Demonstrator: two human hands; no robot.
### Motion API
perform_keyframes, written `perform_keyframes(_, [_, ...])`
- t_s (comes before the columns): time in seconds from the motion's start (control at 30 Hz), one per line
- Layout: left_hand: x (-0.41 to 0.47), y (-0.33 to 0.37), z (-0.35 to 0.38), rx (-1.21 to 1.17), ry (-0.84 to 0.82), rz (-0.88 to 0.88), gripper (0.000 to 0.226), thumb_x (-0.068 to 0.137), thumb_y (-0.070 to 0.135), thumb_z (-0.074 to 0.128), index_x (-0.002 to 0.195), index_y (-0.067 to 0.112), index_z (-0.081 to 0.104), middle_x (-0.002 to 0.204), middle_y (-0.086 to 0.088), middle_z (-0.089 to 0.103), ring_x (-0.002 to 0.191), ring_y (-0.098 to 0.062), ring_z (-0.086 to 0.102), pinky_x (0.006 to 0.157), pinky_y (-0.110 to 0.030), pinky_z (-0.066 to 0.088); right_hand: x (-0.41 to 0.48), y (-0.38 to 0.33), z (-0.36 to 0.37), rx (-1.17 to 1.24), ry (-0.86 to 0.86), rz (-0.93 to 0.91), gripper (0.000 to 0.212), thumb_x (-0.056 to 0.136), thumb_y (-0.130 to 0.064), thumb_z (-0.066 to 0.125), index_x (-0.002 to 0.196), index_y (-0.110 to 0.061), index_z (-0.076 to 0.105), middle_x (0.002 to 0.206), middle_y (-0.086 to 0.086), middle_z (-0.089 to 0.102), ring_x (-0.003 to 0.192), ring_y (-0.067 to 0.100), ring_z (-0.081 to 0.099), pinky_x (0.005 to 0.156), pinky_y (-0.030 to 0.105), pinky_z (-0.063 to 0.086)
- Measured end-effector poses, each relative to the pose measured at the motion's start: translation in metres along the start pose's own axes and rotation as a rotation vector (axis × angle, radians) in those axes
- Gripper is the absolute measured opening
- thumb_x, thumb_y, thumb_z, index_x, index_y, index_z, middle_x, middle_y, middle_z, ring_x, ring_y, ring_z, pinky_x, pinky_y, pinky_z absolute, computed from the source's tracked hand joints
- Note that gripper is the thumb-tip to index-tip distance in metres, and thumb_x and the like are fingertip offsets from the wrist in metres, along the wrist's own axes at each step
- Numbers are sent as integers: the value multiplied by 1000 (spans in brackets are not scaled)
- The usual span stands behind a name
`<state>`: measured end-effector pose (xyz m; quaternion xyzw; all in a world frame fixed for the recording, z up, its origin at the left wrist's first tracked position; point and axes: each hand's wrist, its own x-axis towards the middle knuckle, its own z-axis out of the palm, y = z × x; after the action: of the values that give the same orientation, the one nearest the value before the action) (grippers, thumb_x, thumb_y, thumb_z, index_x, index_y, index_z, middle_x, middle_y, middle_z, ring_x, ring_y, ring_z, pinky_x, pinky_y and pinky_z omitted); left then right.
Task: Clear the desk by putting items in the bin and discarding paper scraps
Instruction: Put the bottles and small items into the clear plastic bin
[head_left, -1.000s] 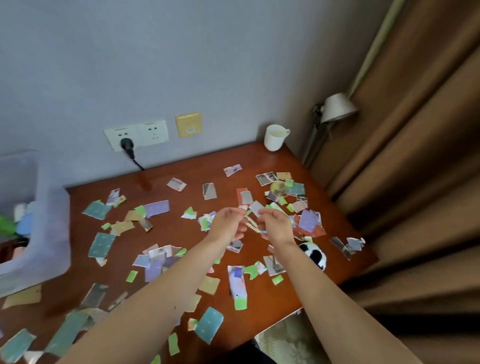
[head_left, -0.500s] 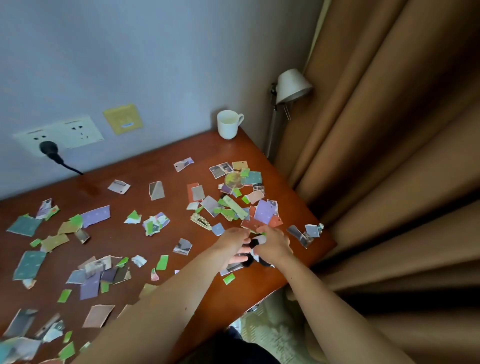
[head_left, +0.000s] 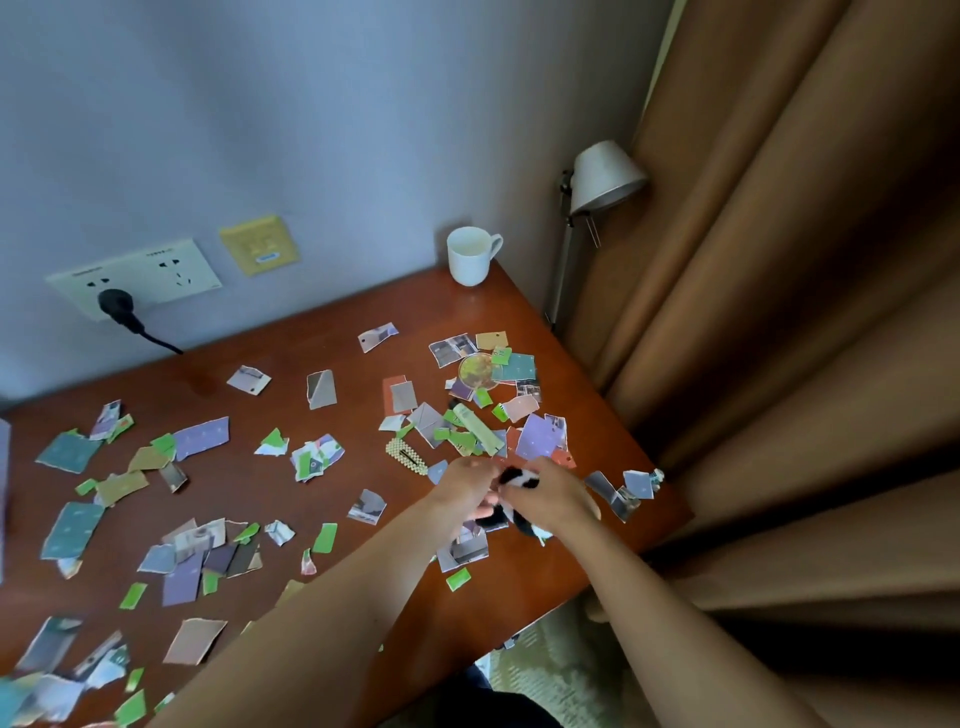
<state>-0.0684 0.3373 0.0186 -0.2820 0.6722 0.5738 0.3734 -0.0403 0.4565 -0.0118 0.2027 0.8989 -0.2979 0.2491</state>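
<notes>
Cupping toy (head_left: 519, 477) between left hand (head_left: 464, 491) and right hand (head_left: 560, 500), with fingers curled round it; probably soft, light; best gripped mid-body.

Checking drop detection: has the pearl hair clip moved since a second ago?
Yes. Held up between left hand and right hand then; pearl hair clip now lies on the desk, left of the green strip.
</notes>
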Motion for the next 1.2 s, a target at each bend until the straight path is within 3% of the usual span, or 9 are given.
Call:
perform_keyframes(0.1, [0, 10, -12, -36, 42, 79, 17, 96, 18, 51, 88, 10, 63, 73, -9, 56, 73, -24, 56, 67, -29, 51, 5, -24, -10, 207, -19, 8, 48, 79, -50, 56, 114, -19, 46, 102, 5, 61, 92, 23, 60, 68, 32, 50])
perform_keyframes(0.23, [-7, 23, -38, -112, 68, 109, 22, 99, 36, 48, 113, 19, 52, 106, -5, 55, 103, -21, 54, 93, -35, 48, 8, -60, -9, 599, -86, -4, 45, 84, -41, 60, 113, -9, 47, 96, 9, 59, 81, 14, 59, 56, 24, 46])
perform_keyframes(0.37, [-7, 28, -65, -222, 59, 160, 30, 90, 50, 59, 107, 25, 55, 106, -7, 65, 96, -22, 66, 78, -37, 58, 14, -94, 3, 723, -187, -9, 40, 95, -45, 52, 118, -13, 47, 110, 9, 59, 98, 22, 62, 69, 32, 59])
perform_keyframes(0.5, [2, 25, -92, -231, 175, 226, 41, 81, 38, 73, 114, 19, 58, 106, -11, 68, 91, -24, 69, 72, -37, 61, 28, -115, 18, 781, -232, -10, 25, 100, -30, 44, 113, -12, 56, 109, 15, 66, 95, 29, 68, 78, 44, 60])
perform_keyframes(0.67, [25, 8, -123, -254, 278, 264, 54, 61, 37, 75, 110, 16, 64, 101, -16, 70, 90, -33, 69, 82, -51, 57, 45, -125, 42, 460, -145, -176, 13, 91, -22, 49, 90, -20, 62, 98, 9, 68, 94, 31, 64, 83, 46, 55])
perform_keyframes(0.77, [41, -4, -133, -293, 318, 251, 62, 49, 40, 71, 107, 19, 65, 99, -15, 70, 91, -33, 69, 82, -53, 57, 51, -126, 54, 181, -94, -264, 15, 89, -22, 55, 102, -22, 61, 107, 3, 66, 99, 27, 61, 84, 38, 51])
perform_keyframes(0.87, [32, 0, -138, -250, 336, 239, 55, 59, 34, 68, 111, 16, 63, 102, -16, 68, 94, -31, 66, 79, -43, 58, 57, -123, 66, -9, -90, -343, 25, 88, -23, 59, 113, -21, 60, 116, 2, 64, 107, 26, 60, 84, 38, 52])
perform_keyframes(1.0, [29, 4, -143, -246, 344, 231, 24, 85, 11, 59, 109, 8, 62, 98, -17, 66, 85, -26, 62, 67, -30, 50, 66, -122, 76, -178, -69, -376, 37, 85, -25, 61, 122, -23, 57, 123, 3, 58, 113, 28, 56, 85, 40, 51])
perform_keyframes(1.2, [36, 2, -148, -275, 320, 203, 16, 89, 8, 55, 103, 11, 61, 85, -11, 64, 72, -20, 60, 57, -25, 47, 73, -125, 82, -350, 16, -401, 36, 89, -18, 58, 124, -20, 51, 123, 4, 57, 115, 28, 54, 81, 37, 50])
